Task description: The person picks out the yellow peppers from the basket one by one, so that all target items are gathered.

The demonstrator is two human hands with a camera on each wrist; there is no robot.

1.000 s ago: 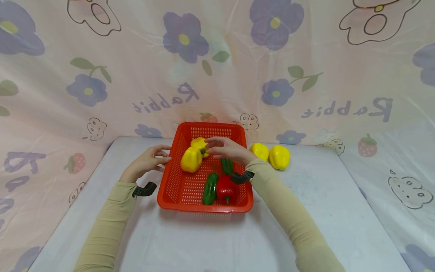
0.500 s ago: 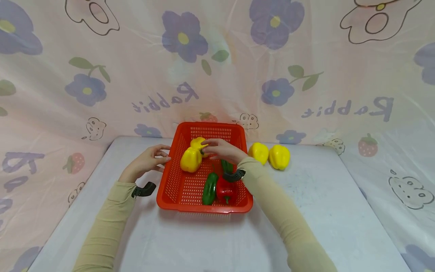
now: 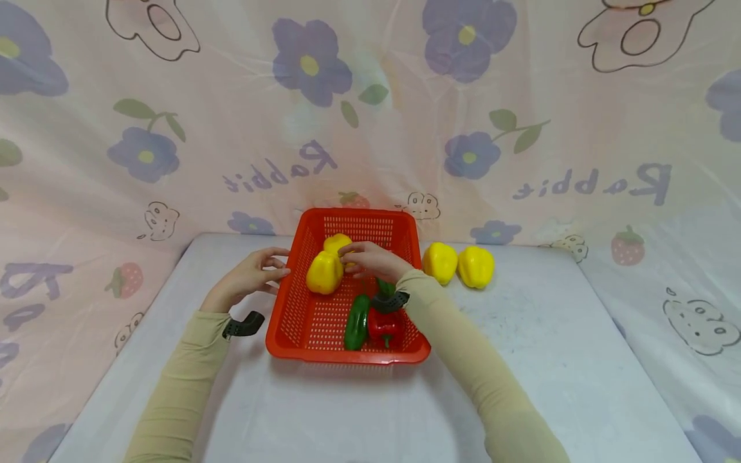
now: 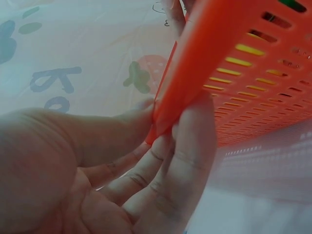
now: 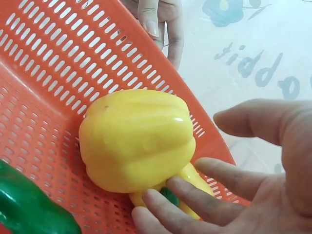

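My left hand (image 3: 249,280) grips the left rim of a red plastic basket (image 3: 347,356); in the left wrist view its thumb lies on the rim and fingers curl beneath. My right hand (image 3: 376,260) is over the basket with fingers spread, beside two yellow bell peppers. In the right wrist view the nearer yellow bell pepper (image 5: 136,141) lies left of the fingertips, which hold nothing. The farther yellow bell pepper (image 5: 195,183) is partly hidden under it and behind the fingers; its green stem shows. Whether the fingers touch either pepper I cannot tell.
Inside the basket's near right part lie a long green pepper (image 3: 357,321), a red bell pepper (image 3: 384,326) and another green vegetable (image 3: 385,287) partly covered by my right wrist. Two more yellow bell peppers (image 3: 441,262) sit on the white table (image 3: 550,334) right of the basket. A patterned curtain (image 3: 370,161) stands behind.
My right hand has shifted slightly left and down toward the yellow bell peppers in the basket. My left hand stays on the rim.
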